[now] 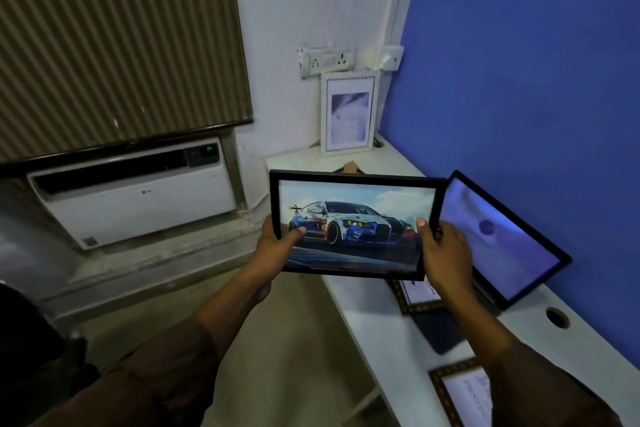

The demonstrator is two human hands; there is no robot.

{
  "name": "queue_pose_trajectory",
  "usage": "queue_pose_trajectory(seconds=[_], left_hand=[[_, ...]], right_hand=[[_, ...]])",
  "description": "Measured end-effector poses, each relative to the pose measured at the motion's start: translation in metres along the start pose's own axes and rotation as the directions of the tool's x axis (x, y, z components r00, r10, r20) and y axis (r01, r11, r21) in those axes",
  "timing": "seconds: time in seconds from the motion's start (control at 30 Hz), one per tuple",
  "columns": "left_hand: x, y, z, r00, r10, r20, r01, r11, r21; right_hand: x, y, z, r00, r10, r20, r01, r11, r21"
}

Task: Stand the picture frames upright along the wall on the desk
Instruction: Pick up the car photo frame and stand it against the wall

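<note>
Both thumbs press on the glass of the black-framed racing car picture (353, 227); the left hand (277, 246) and right hand (445, 253) clamp its short sides, holding it above the white desk (377, 319). Better to lower its bottom edge first, then lean it against the blue wall (536, 97) beside the black-framed picture already leaning there (495, 239).

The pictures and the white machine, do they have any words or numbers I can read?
"LG": logo on the air conditioner, small.
"24": green digits on its display, blurry, probably.
"1": on the door of the car in the car frame, tiny.
Ornate frame: writing mostly hidden, unreadable.
Near frame: lines of writing, too blurred.
Sticker on the air conditioner: a code, unreadable.
</note>
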State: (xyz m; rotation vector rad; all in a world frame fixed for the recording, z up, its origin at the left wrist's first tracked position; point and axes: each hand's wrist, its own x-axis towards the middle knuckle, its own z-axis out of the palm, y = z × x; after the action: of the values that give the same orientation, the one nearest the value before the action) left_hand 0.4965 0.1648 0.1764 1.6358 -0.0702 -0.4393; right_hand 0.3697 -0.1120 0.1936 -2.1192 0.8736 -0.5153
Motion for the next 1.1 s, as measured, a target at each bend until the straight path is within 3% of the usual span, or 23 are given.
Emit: queue_pose_trajectory(seconds=[0.27,0.63,0.9,1.1], left_hand=[[0.11,0.04,0.007,0.994,0.077,0.071,-0.08,0.996,0.03],[0.308,0.114,0.076,0.963,0.135,0.231,-0.165,0.98,0.114],[0.416,0.142,0.15,0.916,0.131,0.378,-0.198,0.97,0.143],[0.527,0.127,0.242,0.819,0.077,0.569,-0.197,0.969,0.152]], right_hand=[[0.092,-0.031,0.023,0.996,0.019,-0.088,-0.016,0.999,0.028],[0.256,-0.048,0.025,0.986,0.092,-0.14,-0.084,0.994,0.063],[0.349,-0.032,0.006,0.969,0.199,-0.148,-0.214,0.972,-0.093],[0.421,0.015,0.003,0.917,0.367,-0.159,-0.399,0.868,-0.296]])
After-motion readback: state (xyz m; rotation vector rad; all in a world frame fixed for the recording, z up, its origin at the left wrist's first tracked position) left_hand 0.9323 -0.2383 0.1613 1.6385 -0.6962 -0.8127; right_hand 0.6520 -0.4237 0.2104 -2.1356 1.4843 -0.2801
